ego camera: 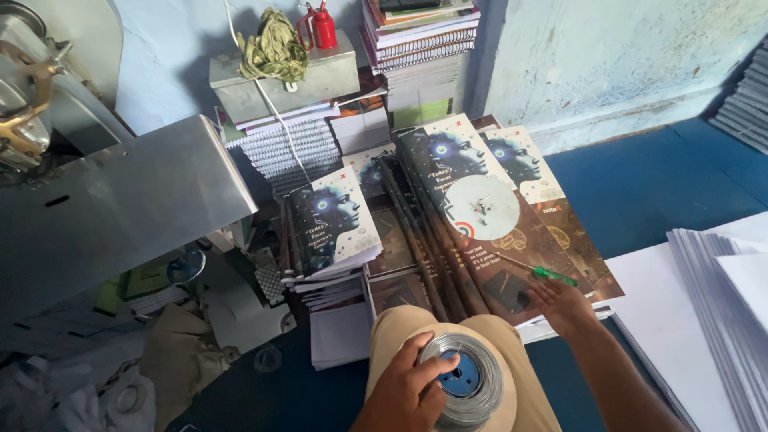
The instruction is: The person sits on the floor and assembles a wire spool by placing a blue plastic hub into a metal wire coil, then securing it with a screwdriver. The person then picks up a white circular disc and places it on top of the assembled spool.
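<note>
A worker's left hand [410,390] clamps a spool of silver binding wire [462,382] against the knee, fingers curled over the spool's near rim and thumb lying across its blue hub, while the right hand [562,306] rests fingers-spread and flat on the fanned notebook covers [496,240] just ahead. A green-handled screwdriver [546,274] lies on those covers just beyond the right fingertips, its long axis running left to right with the handle toward the right; the right hand is clearly the nearer of the two, and nothing lies between fingers and tool. From the left, a grey metal machine housing [120,200] slopes over scraps of paper; beside it stands a stack of finished notebooks [332,220]. Farther up the fanned covers sits a round white disc [481,207]. Behind, a metal box [280,76] carries a bundle of green rag [274,44] and a red oil can [322,26]. Stacks of white paper sheets [712,296] fill the right edge.
</note>
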